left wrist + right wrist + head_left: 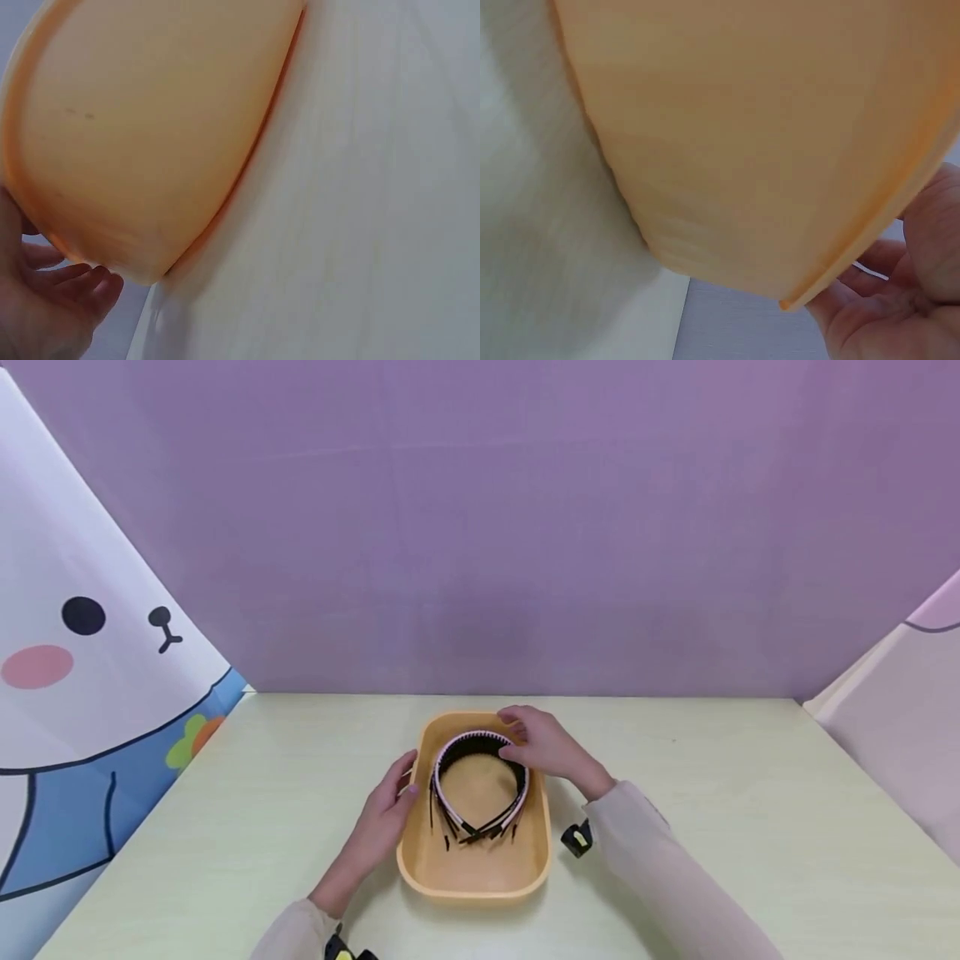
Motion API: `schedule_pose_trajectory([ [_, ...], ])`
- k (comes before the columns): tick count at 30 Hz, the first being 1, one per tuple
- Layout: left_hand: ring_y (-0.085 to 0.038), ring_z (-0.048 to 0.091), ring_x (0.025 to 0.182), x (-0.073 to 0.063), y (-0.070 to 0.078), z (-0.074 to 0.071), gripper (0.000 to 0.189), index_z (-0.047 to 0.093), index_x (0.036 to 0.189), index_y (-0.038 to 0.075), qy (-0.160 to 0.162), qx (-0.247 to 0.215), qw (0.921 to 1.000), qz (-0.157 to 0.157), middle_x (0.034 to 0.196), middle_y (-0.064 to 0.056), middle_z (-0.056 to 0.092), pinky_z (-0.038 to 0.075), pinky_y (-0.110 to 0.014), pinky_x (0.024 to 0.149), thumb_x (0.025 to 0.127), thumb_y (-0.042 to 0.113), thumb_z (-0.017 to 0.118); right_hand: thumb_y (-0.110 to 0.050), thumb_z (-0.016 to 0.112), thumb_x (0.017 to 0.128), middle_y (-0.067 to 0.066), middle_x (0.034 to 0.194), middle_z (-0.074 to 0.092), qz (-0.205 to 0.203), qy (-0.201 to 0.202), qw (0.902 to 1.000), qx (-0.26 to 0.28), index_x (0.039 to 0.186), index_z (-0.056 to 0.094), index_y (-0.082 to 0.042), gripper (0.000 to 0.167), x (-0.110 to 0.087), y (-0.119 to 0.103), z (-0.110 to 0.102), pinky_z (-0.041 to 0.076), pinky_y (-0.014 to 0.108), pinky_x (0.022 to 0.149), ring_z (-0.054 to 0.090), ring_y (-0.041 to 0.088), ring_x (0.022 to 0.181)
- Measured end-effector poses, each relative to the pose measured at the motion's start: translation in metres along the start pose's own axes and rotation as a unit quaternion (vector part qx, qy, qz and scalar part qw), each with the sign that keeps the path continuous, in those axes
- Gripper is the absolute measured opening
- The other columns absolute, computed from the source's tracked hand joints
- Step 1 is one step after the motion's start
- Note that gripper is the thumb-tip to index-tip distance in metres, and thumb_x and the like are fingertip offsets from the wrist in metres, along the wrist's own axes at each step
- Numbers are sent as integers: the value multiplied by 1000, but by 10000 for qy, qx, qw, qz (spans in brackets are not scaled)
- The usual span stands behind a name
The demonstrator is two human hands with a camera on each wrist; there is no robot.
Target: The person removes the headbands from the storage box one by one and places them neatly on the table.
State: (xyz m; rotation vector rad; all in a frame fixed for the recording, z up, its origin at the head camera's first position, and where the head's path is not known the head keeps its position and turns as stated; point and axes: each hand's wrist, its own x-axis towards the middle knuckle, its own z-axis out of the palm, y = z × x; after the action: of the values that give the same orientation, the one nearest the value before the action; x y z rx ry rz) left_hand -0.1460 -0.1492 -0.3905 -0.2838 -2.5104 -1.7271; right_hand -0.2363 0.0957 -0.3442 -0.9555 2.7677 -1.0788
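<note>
An orange-yellow plastic basin (480, 883) stands on the table in the head view. In it lies a ring of black and white toothed headbands (450, 810), their thin dark ends crossing at the front. My left hand (384, 814) rests at the basin's left rim, fingers relaxed and thumb tip at the edge. The left wrist view has its fingertips (101, 292) under the rim. Over the back right rim reaches my right hand (546, 745), with the thumb beside the headbands and the other fingers loosely bent. In the right wrist view its palm is outside the basin wall (742, 150).
The pale table (712, 793) extends on both sides of the basin. A purple backdrop (480, 527) rises behind the table, and a cartoon-printed panel (90, 693) borders it on the left. Another pale panel (900, 718) slants along the right.
</note>
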Motion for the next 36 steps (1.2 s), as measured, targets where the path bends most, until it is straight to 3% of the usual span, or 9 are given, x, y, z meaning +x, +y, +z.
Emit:
schedule_pose_trajectory([
  [7, -42, 39, 133, 1, -1, 7, 50, 26, 147, -4, 55, 18, 10000, 5, 149, -25, 33, 36, -50, 106, 100, 4, 39, -6, 69, 81, 18, 113, 65, -122, -293, 9988, -369, 120, 58, 6, 42, 6, 5, 2, 51, 39, 89, 63, 30, 103],
  [17, -39, 45, 129, 3, 0, 13, 49, 30, 146, -3, 96, -287, 9994, -145, 146, -25, 39, 41, -45, 103, 99, 5, 40, 8, 62, 78, 14, 99, 70, -323, 87, 9967, -744, 104, 66, 3, 27, 4, 9, 5, 54, 36, 80, 67, 26, 91],
  [36, -40, 48, 126, 2, -1, 12, 47, 33, 145, -1, 89, -242, 9996, -70, 141, -27, 43, 44, -46, 101, 99, 5, 40, 7, 60, 77, 10, 88, 73, -294, 399, 9939, -983, 93, 73, 0, 22, 12, 5, 6, 56, 31, 72, 69, 22, 81],
])
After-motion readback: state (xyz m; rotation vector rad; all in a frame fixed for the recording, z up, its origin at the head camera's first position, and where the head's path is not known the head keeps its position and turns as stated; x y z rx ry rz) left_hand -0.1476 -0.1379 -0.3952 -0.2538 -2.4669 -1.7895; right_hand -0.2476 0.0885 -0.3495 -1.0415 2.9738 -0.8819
